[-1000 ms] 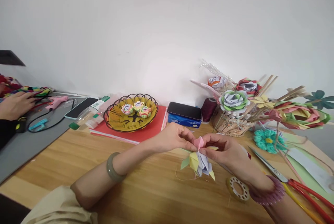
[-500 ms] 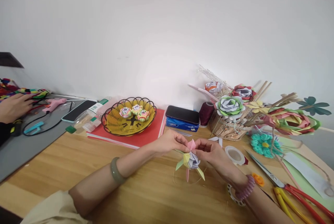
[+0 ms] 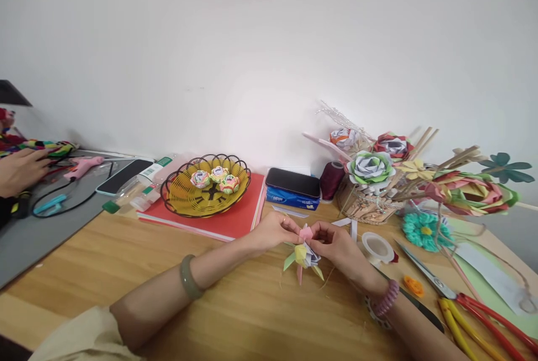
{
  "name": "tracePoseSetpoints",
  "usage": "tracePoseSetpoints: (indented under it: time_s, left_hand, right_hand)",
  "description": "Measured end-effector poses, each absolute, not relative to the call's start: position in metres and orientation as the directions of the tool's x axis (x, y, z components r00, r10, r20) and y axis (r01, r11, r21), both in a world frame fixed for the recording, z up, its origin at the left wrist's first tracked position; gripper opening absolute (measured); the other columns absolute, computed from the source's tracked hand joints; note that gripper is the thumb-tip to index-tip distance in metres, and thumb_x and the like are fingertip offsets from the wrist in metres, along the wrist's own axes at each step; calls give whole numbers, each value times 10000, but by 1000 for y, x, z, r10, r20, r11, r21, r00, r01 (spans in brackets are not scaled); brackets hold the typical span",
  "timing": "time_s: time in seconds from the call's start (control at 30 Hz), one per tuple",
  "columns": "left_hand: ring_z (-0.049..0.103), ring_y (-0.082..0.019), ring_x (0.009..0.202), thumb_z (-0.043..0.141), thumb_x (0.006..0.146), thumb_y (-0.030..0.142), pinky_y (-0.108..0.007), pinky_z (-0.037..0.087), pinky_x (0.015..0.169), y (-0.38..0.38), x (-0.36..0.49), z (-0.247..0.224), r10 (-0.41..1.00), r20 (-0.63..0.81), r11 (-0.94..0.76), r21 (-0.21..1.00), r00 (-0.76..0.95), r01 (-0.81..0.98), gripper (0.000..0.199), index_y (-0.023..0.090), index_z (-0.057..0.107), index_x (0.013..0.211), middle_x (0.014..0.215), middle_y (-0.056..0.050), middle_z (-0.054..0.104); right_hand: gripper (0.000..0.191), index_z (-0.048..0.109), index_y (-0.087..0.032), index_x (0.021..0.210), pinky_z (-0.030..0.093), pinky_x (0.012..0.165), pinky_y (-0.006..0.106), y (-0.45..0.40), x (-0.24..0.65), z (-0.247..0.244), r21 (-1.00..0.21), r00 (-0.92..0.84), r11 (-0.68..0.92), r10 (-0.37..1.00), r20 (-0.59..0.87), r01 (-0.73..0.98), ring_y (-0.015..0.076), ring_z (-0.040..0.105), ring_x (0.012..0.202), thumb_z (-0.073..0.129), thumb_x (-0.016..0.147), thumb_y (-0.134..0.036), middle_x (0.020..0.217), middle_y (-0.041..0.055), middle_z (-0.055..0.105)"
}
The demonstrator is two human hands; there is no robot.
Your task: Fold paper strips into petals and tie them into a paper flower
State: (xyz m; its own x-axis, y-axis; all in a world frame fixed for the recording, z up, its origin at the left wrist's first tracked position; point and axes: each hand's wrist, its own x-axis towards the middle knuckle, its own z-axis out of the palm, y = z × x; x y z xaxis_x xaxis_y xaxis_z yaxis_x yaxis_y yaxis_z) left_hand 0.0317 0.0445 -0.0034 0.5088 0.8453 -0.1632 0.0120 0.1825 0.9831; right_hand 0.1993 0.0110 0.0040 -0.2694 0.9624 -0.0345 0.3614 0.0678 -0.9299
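Observation:
A small folded-paper flower (image 3: 310, 257) in white, yellow, pink and green is held just above the wooden table (image 3: 235, 299). My left hand (image 3: 275, 232) pinches the pink petal (image 3: 306, 233) at its top from the left side. On the right side of the same petal, the thumb and forefinger of my right hand (image 3: 336, 244) are closed. Green, pink and yellow strips point downward from the flower. A thin string loops below it on the wood.
Behind are a yellow basket (image 3: 205, 198) with paper flowers on red paper (image 3: 246, 221), and a phone on a blue pack (image 3: 293, 197). Scissors (image 3: 439, 288), a tape roll (image 3: 377, 247) and flower stems lie right. Another person's hand (image 3: 25, 170) is at far left.
The pink petal is now folded down lower between my fingertips, and the flower has turned slightly. The whole view has shifted a little.

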Motion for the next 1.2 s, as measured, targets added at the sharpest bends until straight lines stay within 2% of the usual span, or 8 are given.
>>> tracePoseSetpoints:
  time_s: [0.37,0.43,0.57,0.73,0.83,1.0,1.1,1.2]
  left_hand:
    - [520,-96,625,669,566,168,-210,399,594,39,32,-6,910,7,-5,1000,415,-6,127,131,554,601,663,8,562]
    - [546,-110,631,673,554,164,-222,422,594,40,30,1,891,5,17,999,455,-44,166,135,569,680,688,2,572]
    - [576,-132,624,566,700,294,-266,456,576,45,27,14,867,11,59,990,498,-125,311,153,562,977,778,-43,619]
    - [553,-124,681,685,619,246,-252,434,677,44,28,20,884,143,-98,988,446,-123,156,119,638,696,722,-35,622]
    - [546,-123,716,687,631,234,-248,431,700,43,28,20,910,272,-235,960,314,-151,116,139,638,676,738,-27,604]
    - [560,-144,746,629,710,189,-266,448,676,39,24,17,769,600,-611,791,221,-21,44,169,668,708,748,-52,605]
    - [565,-146,759,601,733,172,-272,449,691,35,25,16,720,651,-680,730,242,62,74,177,674,730,765,-56,607]
    - [565,-133,736,601,737,195,-253,454,666,33,27,15,752,609,-630,776,251,5,71,165,664,722,766,-50,587]
  right_hand:
    - [120,562,-187,718,385,479,218,4,201,16,-718,-303,388,919,252,579,123,534,538,521,797,-267,612,-11,607]
    - [103,582,-193,756,390,483,229,2,204,17,-650,-314,456,890,330,607,133,548,541,518,805,-257,624,-1,624]
    - [82,599,-217,834,451,624,275,-2,208,20,-529,-331,586,799,502,614,165,610,706,520,811,-215,764,29,669]
    - [64,600,-237,762,458,733,304,-3,207,27,-458,-301,648,723,623,608,180,605,847,557,776,-192,902,34,670]
    - [42,581,-212,803,448,724,330,-5,203,32,-484,-169,585,733,659,650,198,577,826,550,777,-224,871,64,630]
    - [212,559,-188,824,409,506,237,-9,193,47,-799,-77,308,946,315,516,137,524,600,464,836,-378,711,23,583]
    - [310,563,-176,733,371,458,216,-9,189,52,-865,-108,222,975,194,450,120,496,553,485,799,-469,652,9,558]
    - [356,559,-175,688,340,438,213,-7,188,52,-887,-110,186,982,154,423,110,465,524,513,757,-521,621,-1,536]
